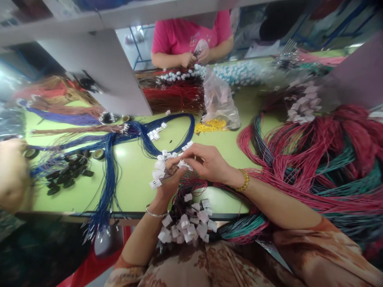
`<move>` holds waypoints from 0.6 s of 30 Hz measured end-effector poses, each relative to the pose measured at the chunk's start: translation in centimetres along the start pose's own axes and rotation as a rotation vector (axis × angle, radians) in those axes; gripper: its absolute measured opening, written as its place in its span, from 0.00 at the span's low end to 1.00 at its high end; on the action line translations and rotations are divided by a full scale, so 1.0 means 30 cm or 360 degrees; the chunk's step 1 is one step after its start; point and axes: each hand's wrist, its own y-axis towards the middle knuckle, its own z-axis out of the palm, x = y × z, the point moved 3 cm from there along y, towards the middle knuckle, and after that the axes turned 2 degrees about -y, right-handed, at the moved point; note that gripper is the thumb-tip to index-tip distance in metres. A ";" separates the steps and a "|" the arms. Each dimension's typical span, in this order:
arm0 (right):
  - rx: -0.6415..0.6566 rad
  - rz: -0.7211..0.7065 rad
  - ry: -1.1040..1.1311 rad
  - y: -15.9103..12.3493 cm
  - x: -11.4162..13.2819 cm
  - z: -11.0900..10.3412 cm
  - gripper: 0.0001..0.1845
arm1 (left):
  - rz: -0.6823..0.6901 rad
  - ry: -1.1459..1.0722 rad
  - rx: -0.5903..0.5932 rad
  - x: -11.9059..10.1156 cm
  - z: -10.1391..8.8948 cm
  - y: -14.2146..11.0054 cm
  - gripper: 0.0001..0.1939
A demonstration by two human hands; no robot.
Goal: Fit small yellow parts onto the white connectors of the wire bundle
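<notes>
With the meeting point of the two hands as the clock's centre, the white plugs (158,174) sit right there, a bunch fanned out from 9 to 12 o'clock. The left hand (172,179) has its grip curled round their wires, probably to keep the bunch together with the plug ends facing outward. The right hand (208,161) comes in from 3 o'clock, its thumb and finger seemingly pinching a single plug, though the tips partly hide each other. Holding the bunch low over the tabletop (134,189) likely steadies both wrists.

At 6 o'clock more plugs, the hanging cluster (188,223), dangle between the forearms at the near edge, perhaps placed there to leave the tabletop free for handling; they crowd the space below the hands.

Blue wires (109,171) spread out at 9 o'clock, and their loop curves in close at 11, where it could snag. Beyond them, also at 9, lie black plugs (67,171) and another person's blurred hand (12,175). Yellow bits (211,126) lie at 1 o'clock by a clear bag (221,99), apparently their container. Red wires (287,151) heap up at 3 o'clock and run beneath the right forearm, hemming it in. A panel (98,71) walls off 10 o'clock, and a co-worker (176,38) in pink faces from 12
</notes>
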 end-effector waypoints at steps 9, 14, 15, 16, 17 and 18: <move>0.0143 -0.0077 -0.0238 -0.002 0.019 -0.002 0.07 | 0.0098 0.0147 -0.0033 0.020 -0.019 0.001 0.15; 0.0282 -0.0077 -0.0350 -0.014 0.019 0.023 0.10 | 0.0174 0.0196 -0.0121 0.017 -0.024 0.004 0.13; 0.0294 -0.0075 -0.0348 -0.021 0.026 0.035 0.13 | 0.0158 0.0205 -0.0142 0.016 -0.025 0.003 0.13; 0.0297 -0.0083 -0.0340 -0.028 0.035 0.049 0.17 | 0.0129 0.0233 -0.0159 0.013 -0.027 0.003 0.11; 0.0293 -0.0096 -0.0329 -0.036 0.044 0.066 0.20 | 0.0096 0.0278 -0.0167 0.010 -0.029 0.003 0.10; 0.0288 -0.0109 -0.0317 -0.043 0.051 0.083 0.23 | 0.0060 0.0336 -0.0159 0.006 -0.031 0.005 0.08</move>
